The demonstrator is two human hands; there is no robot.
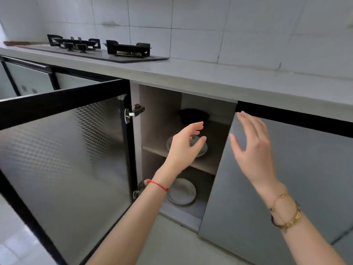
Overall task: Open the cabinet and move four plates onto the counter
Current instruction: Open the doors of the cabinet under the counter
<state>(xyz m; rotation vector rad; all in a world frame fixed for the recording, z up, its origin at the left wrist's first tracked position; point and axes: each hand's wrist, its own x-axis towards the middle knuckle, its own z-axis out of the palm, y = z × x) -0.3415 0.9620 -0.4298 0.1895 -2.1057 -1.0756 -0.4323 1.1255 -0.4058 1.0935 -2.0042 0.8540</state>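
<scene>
The cabinet's left door (63,150) stands swung wide open toward me; the right door (305,169) is shut. Inside, a white plate (202,150) lies on the middle shelf (208,165), and another white plate (181,192) lies on the cabinet floor below. A dark bowl (193,115) sits further back on the shelf. My left hand (183,146) hovers in the opening just in front of the shelf plate, fingers spread, holding nothing. My right hand (252,146) is raised, fingers straight, in front of the right door's left edge.
The grey counter (210,79) runs above the cabinet. A black gas hob (99,48) with two burners stands on it at the left. White tiled wall behind. More cabinet doors (26,79) lie to the far left.
</scene>
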